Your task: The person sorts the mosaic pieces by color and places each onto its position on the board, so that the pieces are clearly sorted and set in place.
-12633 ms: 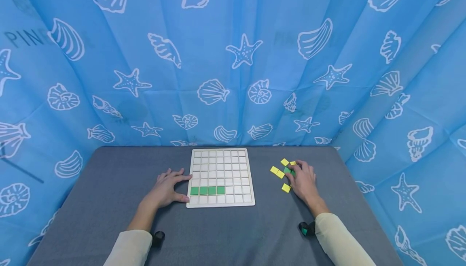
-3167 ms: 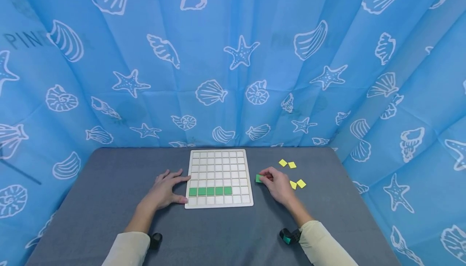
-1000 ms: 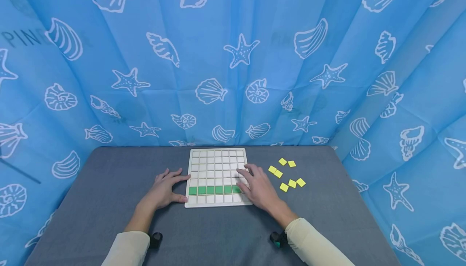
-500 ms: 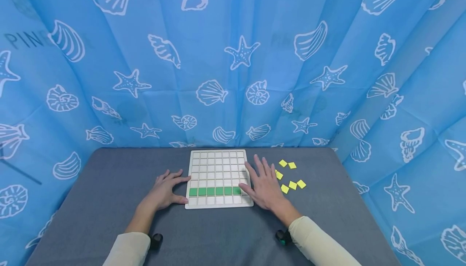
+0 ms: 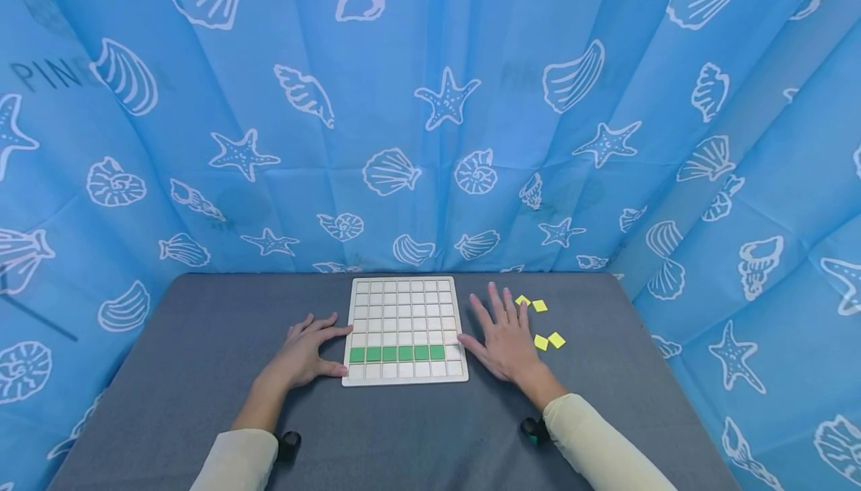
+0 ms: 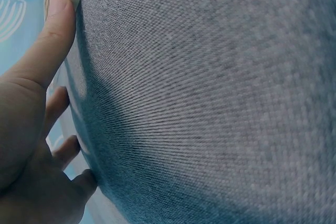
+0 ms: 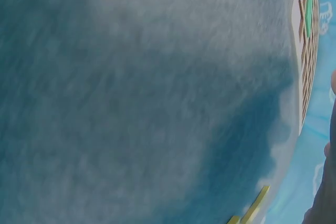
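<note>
The right hand (image 5: 506, 338) is empty, fingers spread. It just moved right, away from the green tiles (image 5: 405, 353), so all six show and one square (image 5: 454, 353) in their row looks unfilled. The left hand (image 5: 306, 349) touches the board (image 5: 404, 311), low in the middle. Yellow tiles (image 5: 556, 340) lie right.

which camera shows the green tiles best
The head view: it shows six green tiles in a row on the white board, from above. The left wrist view catches only a green sliver near its top left; the right wrist view, a green strip nearly edge-on, upper right.
</note>
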`<state>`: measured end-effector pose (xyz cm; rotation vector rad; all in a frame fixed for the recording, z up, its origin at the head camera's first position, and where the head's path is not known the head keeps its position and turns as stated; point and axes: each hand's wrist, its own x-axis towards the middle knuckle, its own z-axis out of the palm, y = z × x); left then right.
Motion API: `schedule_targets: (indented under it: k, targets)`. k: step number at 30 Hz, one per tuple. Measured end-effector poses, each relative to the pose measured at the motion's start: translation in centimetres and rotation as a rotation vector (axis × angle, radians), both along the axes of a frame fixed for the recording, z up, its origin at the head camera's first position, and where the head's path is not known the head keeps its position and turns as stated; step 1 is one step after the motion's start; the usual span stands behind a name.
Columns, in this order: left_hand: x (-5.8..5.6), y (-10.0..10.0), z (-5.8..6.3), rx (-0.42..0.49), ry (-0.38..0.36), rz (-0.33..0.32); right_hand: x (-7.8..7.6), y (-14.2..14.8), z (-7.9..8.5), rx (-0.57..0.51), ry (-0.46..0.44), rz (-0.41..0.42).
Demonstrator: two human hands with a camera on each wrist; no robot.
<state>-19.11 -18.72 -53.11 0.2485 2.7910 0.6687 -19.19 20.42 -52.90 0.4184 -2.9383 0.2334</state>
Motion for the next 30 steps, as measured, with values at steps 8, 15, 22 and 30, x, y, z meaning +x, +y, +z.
schedule_targets:
  k: [8,15,22,30]
  targets:
    - [0.0,-0.1,0.0,-0.001,0.006,0.001,-0.8,1.6,-0.6,-0.038,-0.017,-0.032]
    - [0.0,-0.1,-0.1,-0.002,0.005,0.001,-1.0,2.7,-0.4,-0.058,-0.045,-0.069]
    - [0.0,-0.1,-0.1,-0.003,0.004,0.001,-1.1,3.6,0.1,-0.072,-0.090,-0.132]
    - [-0.1,-0.1,-0.2,-0.006,-0.004,-0.001,-1.5,4.1,0.0,-0.075,-0.165,-0.183]
